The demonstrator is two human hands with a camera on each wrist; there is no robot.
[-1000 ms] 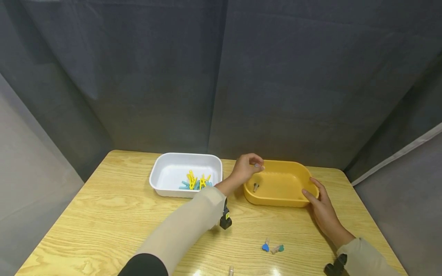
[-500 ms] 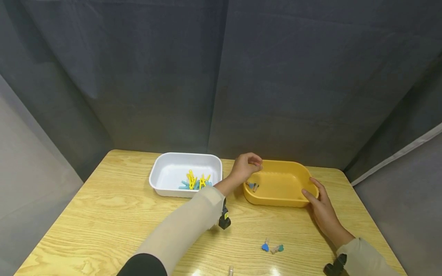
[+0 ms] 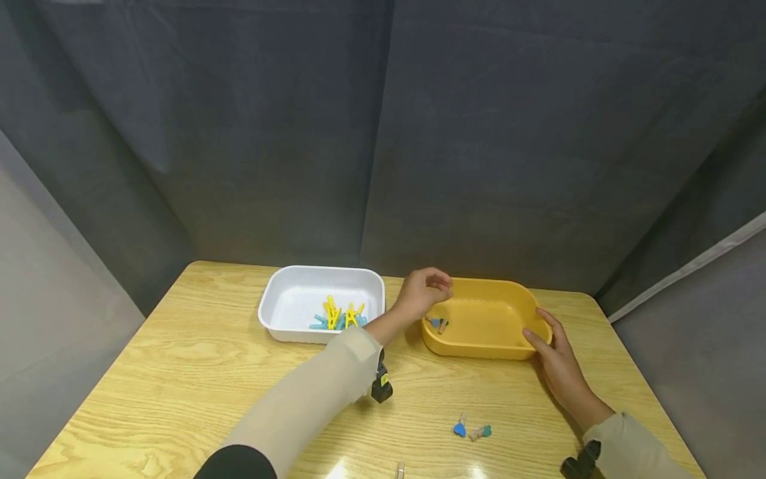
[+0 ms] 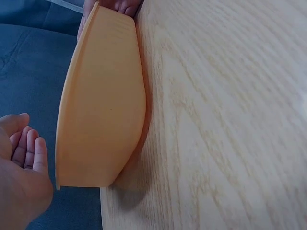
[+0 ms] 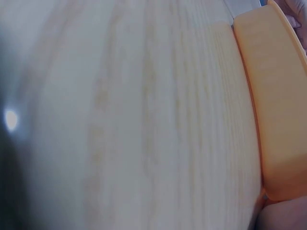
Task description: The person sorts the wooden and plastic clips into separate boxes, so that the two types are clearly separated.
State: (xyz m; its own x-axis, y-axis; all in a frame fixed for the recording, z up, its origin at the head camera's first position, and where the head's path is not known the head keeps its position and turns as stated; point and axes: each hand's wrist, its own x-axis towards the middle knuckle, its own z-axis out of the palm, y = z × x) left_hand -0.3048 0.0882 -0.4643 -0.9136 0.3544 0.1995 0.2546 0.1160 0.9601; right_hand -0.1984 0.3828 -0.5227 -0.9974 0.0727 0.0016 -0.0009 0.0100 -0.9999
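Note:
My left hand (image 3: 423,293) is over the left end of a yellow tray (image 3: 487,349), its fingers loosely bent with nothing between them; the left wrist view shows the hand (image 4: 24,167) beside the tray's rim. My right hand (image 3: 559,362) grips the tray's right end, thumb over the rim and fingers along the outside. Inside the tray, at its left end, lie small wooden clothespins, one with a greyish-blue ornament (image 3: 435,322) and one with a dark end (image 3: 443,326). In the right wrist view only a bit of the right hand (image 5: 285,215) shows, against the tray's wall.
To the left stands a white tray (image 3: 287,326) holding several yellow clothespins (image 3: 332,313) and light-blue ones (image 3: 320,322). On the wooden table lie a clothespin with a blue heart (image 3: 459,429), one with a green ornament (image 3: 486,431), and a bare-looking one (image 3: 400,470) at the front.
My left hand has let go of a small clothespin, which now lies in the yellow tray beside the other one. The hand has drawn back slightly left. The right hand keeps its grip.

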